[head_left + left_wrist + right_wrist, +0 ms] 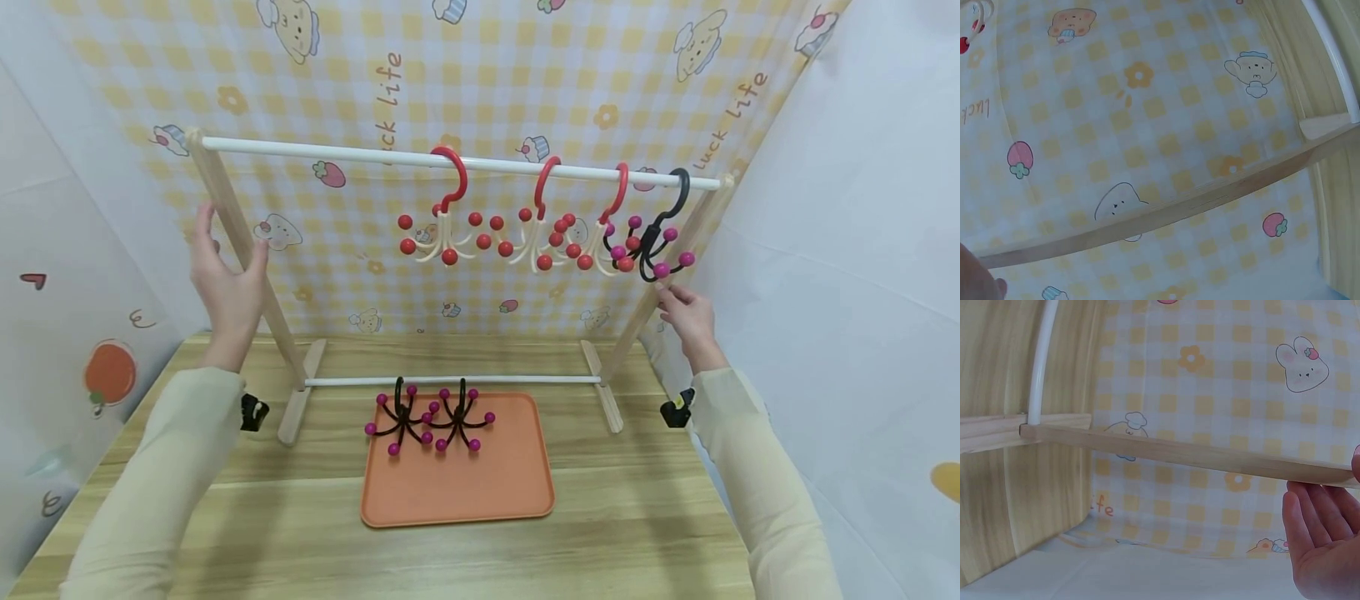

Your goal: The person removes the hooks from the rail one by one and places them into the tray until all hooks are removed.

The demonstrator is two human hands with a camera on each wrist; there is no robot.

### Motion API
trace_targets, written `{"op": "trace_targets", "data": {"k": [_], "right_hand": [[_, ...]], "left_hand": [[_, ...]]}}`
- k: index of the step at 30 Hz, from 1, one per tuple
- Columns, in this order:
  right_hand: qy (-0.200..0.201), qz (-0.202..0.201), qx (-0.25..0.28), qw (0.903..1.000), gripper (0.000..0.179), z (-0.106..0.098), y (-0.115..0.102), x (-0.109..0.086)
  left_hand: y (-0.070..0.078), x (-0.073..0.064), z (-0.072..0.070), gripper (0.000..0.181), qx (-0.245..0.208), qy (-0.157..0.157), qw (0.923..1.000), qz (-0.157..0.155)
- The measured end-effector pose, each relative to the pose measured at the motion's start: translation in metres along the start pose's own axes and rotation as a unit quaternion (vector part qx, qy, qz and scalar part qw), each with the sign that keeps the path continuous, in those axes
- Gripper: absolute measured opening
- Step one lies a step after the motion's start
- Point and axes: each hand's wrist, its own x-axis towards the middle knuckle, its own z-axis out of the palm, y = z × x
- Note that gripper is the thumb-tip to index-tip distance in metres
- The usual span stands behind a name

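Note:
A wooden rack with a white top bar (pixel 330 152) stands between both hands. My left hand (pixel 231 300) is at its left post (pixel 258 292), thumb and fingers spread to either side; only a bit of the hand shows in the left wrist view. On the other side, my right hand (pixel 690 321) pinches the right post (pixel 1210 456), thumb on one face and fingers on the opposite one. Three red-hooked hangers (pixel 444 225) with cream arms and red balls hang from the bar. A black hanger (pixel 651 240) with magenta balls hangs at its right end, just above my right hand.
An orange tray (pixel 487 492) lies on the wooden table (pixel 637 517). Two black hangers (pixel 459 417) with magenta balls rest on it, hooks toward the rack's lower white rod (pixel 525 379). Behind the rack hangs a yellow checked cloth (pixel 480 83), with white cloth at both sides.

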Motion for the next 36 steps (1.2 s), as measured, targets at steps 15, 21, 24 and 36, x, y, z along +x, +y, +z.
{"op": "trace_targets", "data": {"k": [15, 21, 24, 36], "right_hand": [[0.013, 0.025, -0.038, 0.9989, 0.057, 0.011, -0.035, -0.033], [0.010, 0.016, -0.035, 0.9992, 0.059, 0.006, -0.021, -0.020], [-0.005, 0.002, 0.002, 1.0000, 0.055, -0.001, 0.000, 0.000], [-0.018, -0.005, -0.085, 0.9962, 0.056, 0.012, -0.017, -0.041]], "left_hand": [[-0.014, 0.017, -0.008, 0.060, 0.110, -0.164, 0.9648, -0.174], [-0.019, 0.018, -0.007, 0.050, 0.160, -0.159, 0.9605, -0.163], [-0.021, 0.019, -0.007, 0.045, 0.169, -0.155, 0.9602, -0.159], [-0.022, 0.023, -0.010, 0.039, 0.181, -0.158, 0.9603, -0.143]]}}
